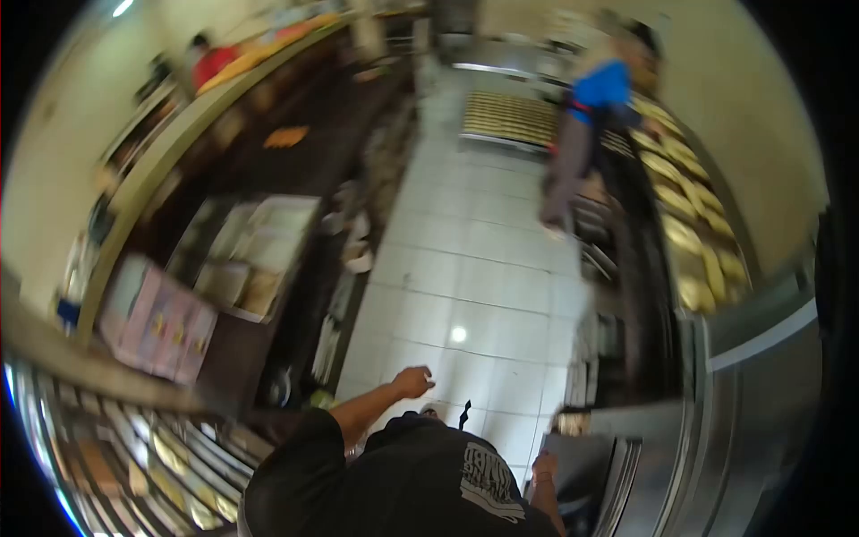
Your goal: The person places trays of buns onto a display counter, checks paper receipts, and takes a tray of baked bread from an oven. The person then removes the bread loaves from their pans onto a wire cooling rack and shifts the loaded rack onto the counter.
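Note:
My left hand (413, 382) is held out over the tiled floor with its fingers curled in, and a pale spot shows at the fingertips. My right hand (544, 465) hangs low at my side, small and blurred, its fingers drawn together. Beside it stands a grey metal cabinet (644, 425), the nearest thing to that hand. Below me is my dark shirt (403, 488) with white lettering.
A white-tiled floor aisle (456, 295) runs ahead. On the left, a dark counter (335, 107) bears a shallow tray (291, 224) and a pink box (161, 322). A person in blue (599, 89) stands near trays of pale dough pieces (506, 116). A slatted rack (134, 456) is at lower left.

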Available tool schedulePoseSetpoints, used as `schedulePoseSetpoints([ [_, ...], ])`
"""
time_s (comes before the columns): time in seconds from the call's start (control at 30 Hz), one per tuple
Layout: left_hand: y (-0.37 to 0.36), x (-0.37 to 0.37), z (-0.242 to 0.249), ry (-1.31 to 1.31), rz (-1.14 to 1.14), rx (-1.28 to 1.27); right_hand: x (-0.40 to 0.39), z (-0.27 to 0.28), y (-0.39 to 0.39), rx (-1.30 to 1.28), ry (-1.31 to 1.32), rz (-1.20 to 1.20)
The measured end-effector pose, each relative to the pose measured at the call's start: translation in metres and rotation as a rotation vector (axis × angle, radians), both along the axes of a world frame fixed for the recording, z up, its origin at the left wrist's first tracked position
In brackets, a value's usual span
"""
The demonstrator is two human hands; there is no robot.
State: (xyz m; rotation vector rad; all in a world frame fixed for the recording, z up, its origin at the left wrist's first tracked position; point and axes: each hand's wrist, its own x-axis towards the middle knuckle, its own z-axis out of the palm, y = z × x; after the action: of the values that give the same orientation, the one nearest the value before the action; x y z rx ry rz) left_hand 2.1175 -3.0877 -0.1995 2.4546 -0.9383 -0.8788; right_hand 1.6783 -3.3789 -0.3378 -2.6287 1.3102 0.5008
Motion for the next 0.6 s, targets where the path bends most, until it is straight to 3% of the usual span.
schedulePoseSetpoints([
  [0.03,0.019,0.027,0.023,0.021,0.141,-0.048,0.028,-0.030,-0.036,0.011,0.153,0.130],
  [0.1,0.059,0.073,0.038,0.053,0.348,-0.109,0.114,-0.032,-0.077,-0.012,0.326,0.318],
  [0.13,0.049,0.045,0.047,0.049,0.456,-0.112,0.125,-0.021,-0.119,0.310,0.084,-0.010],
  [0.2,0.072,0.057,0.043,0.095,0.643,-0.144,0.209,0.018,-0.153,0.922,-0.330,-0.723],
  [0.27,0.093,0.061,0.021,0.031,0.723,-0.150,0.286,0.053,-0.167,1.220,-0.496,-1.065],
  [0.3,0.103,0.060,-0.002,-0.056,0.708,-0.139,0.322,0.064,-0.162,1.146,-0.452,-0.860],
  [0.4,0.118,0.045,-0.011,0.078,0.911,-0.059,0.414,0.099,-0.119,0.920,-0.360,-0.284],
  [0.47,0.127,0.034,-0.036,0.031,0.941,-0.047,0.468,0.091,-0.112,0.951,-0.275,-0.224],
  [0.6,0.118,0.037,-0.039,0.074,1.113,0.102,0.559,0.077,-0.118,0.974,-0.061,-0.066],
])
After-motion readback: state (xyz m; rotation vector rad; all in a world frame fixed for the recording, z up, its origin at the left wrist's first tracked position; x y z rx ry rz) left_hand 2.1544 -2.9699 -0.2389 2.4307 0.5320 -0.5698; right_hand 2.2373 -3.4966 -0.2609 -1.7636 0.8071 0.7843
